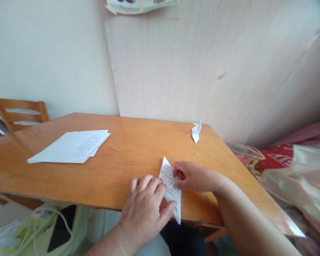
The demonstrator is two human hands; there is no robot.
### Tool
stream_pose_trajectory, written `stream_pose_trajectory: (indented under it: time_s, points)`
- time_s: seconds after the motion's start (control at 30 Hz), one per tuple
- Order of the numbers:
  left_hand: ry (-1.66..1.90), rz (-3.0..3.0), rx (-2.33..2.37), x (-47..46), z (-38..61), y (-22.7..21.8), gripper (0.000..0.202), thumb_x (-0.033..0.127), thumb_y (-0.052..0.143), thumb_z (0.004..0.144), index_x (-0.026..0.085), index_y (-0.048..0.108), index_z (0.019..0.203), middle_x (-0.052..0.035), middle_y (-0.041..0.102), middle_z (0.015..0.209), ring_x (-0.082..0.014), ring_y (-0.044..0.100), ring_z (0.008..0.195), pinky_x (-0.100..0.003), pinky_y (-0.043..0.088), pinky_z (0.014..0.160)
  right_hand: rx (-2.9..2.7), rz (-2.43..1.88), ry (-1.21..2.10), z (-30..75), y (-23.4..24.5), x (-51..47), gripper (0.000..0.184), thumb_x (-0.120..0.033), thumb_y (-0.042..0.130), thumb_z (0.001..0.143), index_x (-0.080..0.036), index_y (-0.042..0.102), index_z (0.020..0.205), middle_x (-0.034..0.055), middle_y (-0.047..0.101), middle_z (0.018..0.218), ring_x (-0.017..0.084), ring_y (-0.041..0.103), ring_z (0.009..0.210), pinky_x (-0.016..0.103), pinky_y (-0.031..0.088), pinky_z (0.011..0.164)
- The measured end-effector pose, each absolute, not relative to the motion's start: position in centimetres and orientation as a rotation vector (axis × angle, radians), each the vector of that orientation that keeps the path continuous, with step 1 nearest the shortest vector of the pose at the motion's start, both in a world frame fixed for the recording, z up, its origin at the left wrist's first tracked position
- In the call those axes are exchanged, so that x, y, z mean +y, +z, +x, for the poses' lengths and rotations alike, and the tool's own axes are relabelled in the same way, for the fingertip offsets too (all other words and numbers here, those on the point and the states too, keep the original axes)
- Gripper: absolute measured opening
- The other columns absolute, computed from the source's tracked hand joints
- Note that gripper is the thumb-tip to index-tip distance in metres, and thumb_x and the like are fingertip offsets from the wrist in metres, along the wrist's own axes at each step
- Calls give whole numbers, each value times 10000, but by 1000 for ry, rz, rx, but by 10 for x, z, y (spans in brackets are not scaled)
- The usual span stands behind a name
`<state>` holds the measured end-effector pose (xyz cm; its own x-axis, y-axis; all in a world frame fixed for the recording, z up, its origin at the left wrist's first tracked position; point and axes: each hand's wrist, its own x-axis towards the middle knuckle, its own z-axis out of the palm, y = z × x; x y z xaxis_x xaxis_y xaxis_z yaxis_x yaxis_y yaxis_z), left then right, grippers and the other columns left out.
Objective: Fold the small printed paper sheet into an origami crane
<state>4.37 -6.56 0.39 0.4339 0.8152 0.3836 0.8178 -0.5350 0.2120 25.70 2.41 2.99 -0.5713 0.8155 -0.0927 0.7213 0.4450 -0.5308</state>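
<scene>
A folded, printed sheet of paper, narrow and pointed at both ends, lies at the near edge of the wooden table. My left hand presses on its left side with fingers together, thumb against the lower point. My right hand pinches the paper's right edge with curled fingers.
A stack of white printed sheets lies at the table's left. A small folded paper figure stands near the far right edge by the wall. A wooden chair is at far left. Plastic bags crowd the right; a bag with cords sits below.
</scene>
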Motion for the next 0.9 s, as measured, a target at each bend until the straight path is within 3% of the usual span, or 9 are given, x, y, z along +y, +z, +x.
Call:
stream_pose_trajectory:
  time_s: [0.4, 0.7, 0.9]
  points:
    - [-703, -2663, -1501, -67, 43, 5, 290, 468, 594, 925, 259, 667, 1113, -59, 672, 1087, -303, 513, 1074, -493, 337, 914, -2519, -1450, 784, 258, 37, 23, 200, -276, 733, 724, -208, 621, 874, 8, 654, 824, 162, 561, 716, 264, 365, 592]
    - [-691, -2661, -1501, -64, 43, 4, 302, 470, 564, 942, 249, 662, 1122, -60, 668, 1112, -306, 510, 1098, -502, 329, 928, -2399, -1420, 878, 266, 36, 35, 71, -249, 648, 824, -187, 629, 851, 22, 654, 820, 161, 573, 729, 261, 401, 615]
    - [-666, -2655, -1515, -64, 43, 2, 304, 478, 550, 947, 254, 660, 1121, -57, 666, 1102, -307, 509, 1092, -507, 328, 929, -2459, -1521, 822, 261, 39, 32, 181, -329, 718, 793, -190, 602, 787, 6, 641, 764, 145, 539, 675, 253, 349, 563]
